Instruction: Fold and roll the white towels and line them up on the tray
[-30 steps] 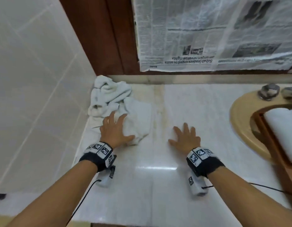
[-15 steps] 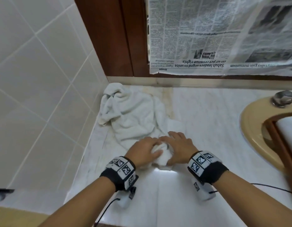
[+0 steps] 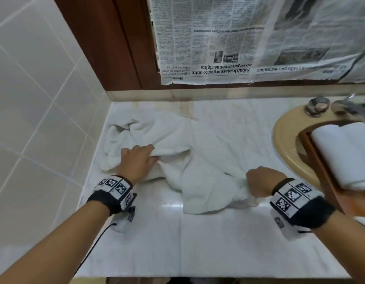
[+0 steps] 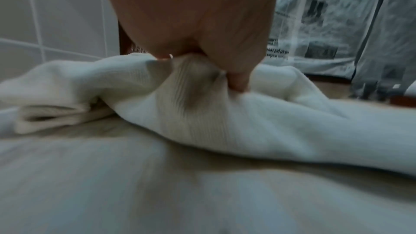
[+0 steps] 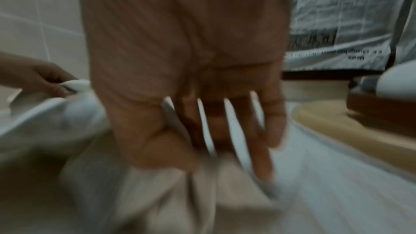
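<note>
Left hand (image 3: 136, 160) pinches the towel (image 3: 198, 165) at 10 o'clock, fingers curled. Right hand (image 3: 261, 181) grips its 4 o'clock edge, fisted, knuckles up.

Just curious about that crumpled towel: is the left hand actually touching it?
Touching. The left wrist view shows the left hand pinching a fold of the towel.

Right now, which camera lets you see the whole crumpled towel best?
The head view: it shows the whole towel spread on the counter between both hands. The left wrist view shows only a bunched fold pinched by the left hand; the right wrist view is blurred, showing part under the right hand.
</note>
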Demonstrator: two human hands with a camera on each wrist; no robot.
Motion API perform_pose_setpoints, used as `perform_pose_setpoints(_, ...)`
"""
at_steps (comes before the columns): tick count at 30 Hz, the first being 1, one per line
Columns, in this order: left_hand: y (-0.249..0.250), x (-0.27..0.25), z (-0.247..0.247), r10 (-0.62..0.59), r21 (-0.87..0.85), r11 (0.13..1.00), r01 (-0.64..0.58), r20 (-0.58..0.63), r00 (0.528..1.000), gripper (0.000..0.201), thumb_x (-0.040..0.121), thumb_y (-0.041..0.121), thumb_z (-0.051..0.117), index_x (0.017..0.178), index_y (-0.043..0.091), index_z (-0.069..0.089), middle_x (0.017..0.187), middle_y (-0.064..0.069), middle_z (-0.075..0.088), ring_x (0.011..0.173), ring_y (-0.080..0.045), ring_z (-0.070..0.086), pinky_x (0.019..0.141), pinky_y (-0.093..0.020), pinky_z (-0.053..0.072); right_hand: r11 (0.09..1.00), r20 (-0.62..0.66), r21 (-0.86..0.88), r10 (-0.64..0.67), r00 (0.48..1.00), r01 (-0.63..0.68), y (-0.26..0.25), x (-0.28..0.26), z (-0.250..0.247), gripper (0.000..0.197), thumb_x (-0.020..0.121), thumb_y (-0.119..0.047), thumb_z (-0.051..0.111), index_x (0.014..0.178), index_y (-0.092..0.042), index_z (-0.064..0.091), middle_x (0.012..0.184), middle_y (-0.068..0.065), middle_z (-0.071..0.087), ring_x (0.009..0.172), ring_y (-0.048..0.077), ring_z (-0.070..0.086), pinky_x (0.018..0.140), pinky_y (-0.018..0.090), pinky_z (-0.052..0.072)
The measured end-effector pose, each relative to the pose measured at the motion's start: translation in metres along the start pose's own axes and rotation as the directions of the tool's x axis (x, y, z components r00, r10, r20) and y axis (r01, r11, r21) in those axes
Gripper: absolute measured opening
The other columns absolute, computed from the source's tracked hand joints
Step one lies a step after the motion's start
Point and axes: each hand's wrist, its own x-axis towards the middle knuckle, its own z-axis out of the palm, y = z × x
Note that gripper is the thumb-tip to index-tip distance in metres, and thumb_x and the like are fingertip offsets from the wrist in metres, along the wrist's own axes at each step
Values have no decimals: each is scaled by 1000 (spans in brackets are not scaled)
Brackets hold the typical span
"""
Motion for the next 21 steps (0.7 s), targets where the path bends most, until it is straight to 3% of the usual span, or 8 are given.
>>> perform_pose_setpoints(3,23,-31,-14,240,-375,911,-171,145,960,36,78,56,43,89,25,58,86,12,59,87,-17,56,78,-34,39,982,-163,137,-104,981,127,-30,9,-37,41,90,-22,53,130,-13,50,130,9,54,119,26,52,95,33,45)
perform_pose_setpoints(5,34,-54,-24,298,-363,926,-108,521,800,46,75,63,55,89,19,62,89,4,62,83,-14,57,76,-29,42,936,-256,239,-197,946,260,-62,25,-57,47,90,-24,57,135,-17,48,133,9,50,122,25,48,96,32,41)
perform_pose_setpoints(7,27,-65,-32,217,-379,921,86,684,696,39,75,55,73,89,19,70,93,1,68,78,-9,61,74,-26,48,904,-280,254,-273,921,345,-97,48,-69,49,89,-30,61,135,-20,48,135,9,46,124,26,45,97,33,40)
perform_pose_setpoints(11,-11,-72,-37,-98,-487,844,225,271,958,21,80,45,73,81,24,73,90,9,66,86,-3,61,77,-21,44,917,-318,131,-320,892,376,-152,87,-80,62,87,-37,60,144,-30,35,151,9,23,138,33,25,109,45,31)
perform_pose_setpoints(12,-24,-70,-33,-243,-453,848,275,129,962,20,84,42,70,87,23,72,99,5,64,94,-8,59,82,-24,43,929,-310,85,-319,896,361,-159,94,-79,65,87,-40,59,146,-36,30,157,6,12,141,34,18,111,48,27)
perform_pose_setpoints(14,-46,-68,-24,-504,-298,820,489,28,863,36,89,40,63,119,21,62,128,-5,50,120,-23,46,98,-34,39,948,-256,-5,-308,916,317,-164,104,-72,63,89,-49,54,145,-42,27,160,1,-1,143,37,12,112,53,25)
perform_pose_setpoints(17,-65,-69,-6,-702,-76,679,730,221,677,80,86,56,59,146,12,30,147,-13,29,135,-34,28,107,-46,33,962,-260,-51,-271,927,267,-156,99,-55,54,90,-49,49,139,-32,36,156,5,10,136,37,27,103,48,35)
perform_pose_setpoints(21,-65,-63,14,-630,-145,722,677,268,729,76,80,51,69,135,7,41,133,-14,45,124,-32,44,99,-41,42,969,-110,-188,-180,977,157,-131,69,-51,43,91,-41,50,124,-14,53,126,8,45,108,28,54,77,32,42)
